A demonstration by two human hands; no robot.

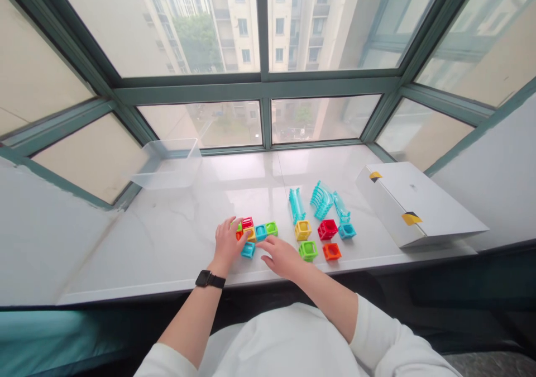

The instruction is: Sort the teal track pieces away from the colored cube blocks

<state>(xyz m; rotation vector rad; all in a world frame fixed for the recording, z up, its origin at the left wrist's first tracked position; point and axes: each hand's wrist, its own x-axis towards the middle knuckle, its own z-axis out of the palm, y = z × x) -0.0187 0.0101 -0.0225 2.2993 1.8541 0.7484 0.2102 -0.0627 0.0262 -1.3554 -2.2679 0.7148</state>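
My left hand [228, 241] rests on a row of joined hollow cubes, fingers curled round its left end by the red cube [247, 222]. In that row sit an orange-yellow cube [250, 233], a blue cube [261, 232] and a green cube [272, 228]. My right hand [281, 256] lies just in front of the row, fingers stretched toward a loose blue cube [248, 249], holding nothing. To the right stand loose cubes: yellow [302, 229], red [327, 229], blue [347, 230], green [308, 249], orange [331, 251].
Teal translucent track pieces [321, 199] lie behind the loose cubes on the white marble sill [176, 237]. A clear plastic bin [167, 167] sits at the back left. A white cardboard box [412, 204] lies at the right. Windows surround the sill.
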